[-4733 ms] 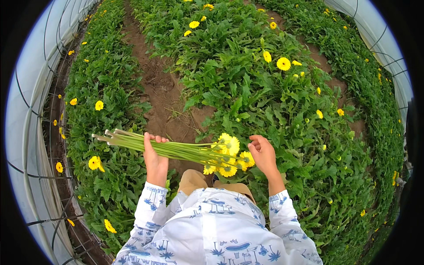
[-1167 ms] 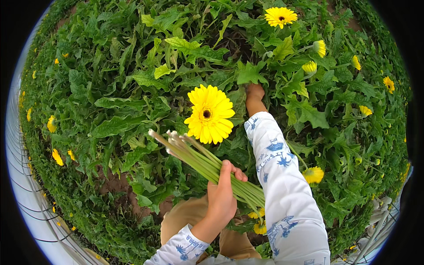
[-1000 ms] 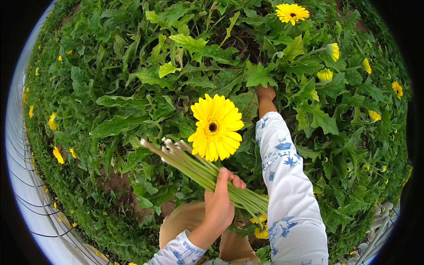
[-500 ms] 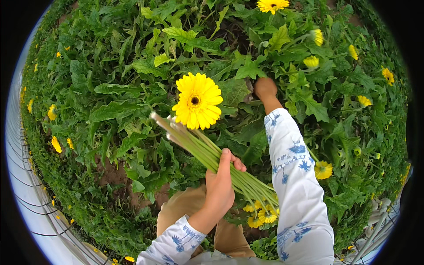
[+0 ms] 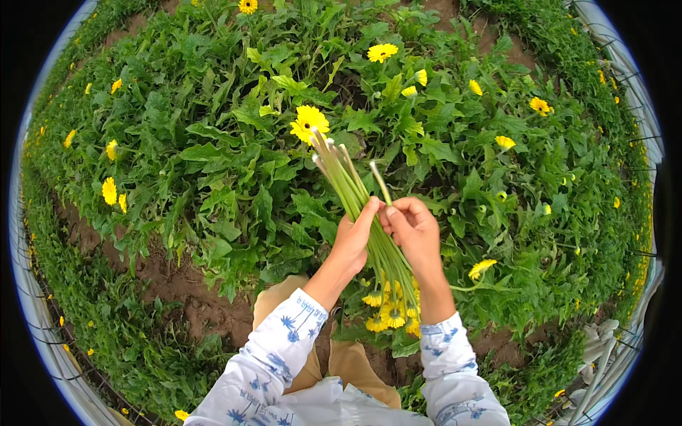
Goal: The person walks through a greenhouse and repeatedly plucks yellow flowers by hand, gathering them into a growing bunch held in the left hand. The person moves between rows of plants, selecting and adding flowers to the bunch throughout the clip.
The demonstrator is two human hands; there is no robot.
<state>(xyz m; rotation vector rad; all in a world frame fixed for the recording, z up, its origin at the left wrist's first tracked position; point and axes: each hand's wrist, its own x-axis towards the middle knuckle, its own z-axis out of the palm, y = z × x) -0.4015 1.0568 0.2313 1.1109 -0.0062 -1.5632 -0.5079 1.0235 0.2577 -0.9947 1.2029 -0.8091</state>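
Observation:
Before me, a bunch of yellow gerberas hangs upside down, pale cut stem ends up and flower heads below. My left hand is closed around the bunch's green stems. Close against its right side, my right hand pinches a single gerbera stem, whose pale end sticks up apart from the others. The lower part of that stem is hidden behind the hand and the bunch. Beyond the stem ends, a yellow gerbera with a dark centre stands among the leaves.
Dense green leaves spread all round, with yellow gerberas growing there, one farther off and one right of my right wrist. Brown soil shows at lower left. White sheeting with dark wires edges the bed.
My right hand has come back from the leaves to the bunch, now with a stem in its fingers. The bunch has turned more upright, and the view takes in more of the bed.

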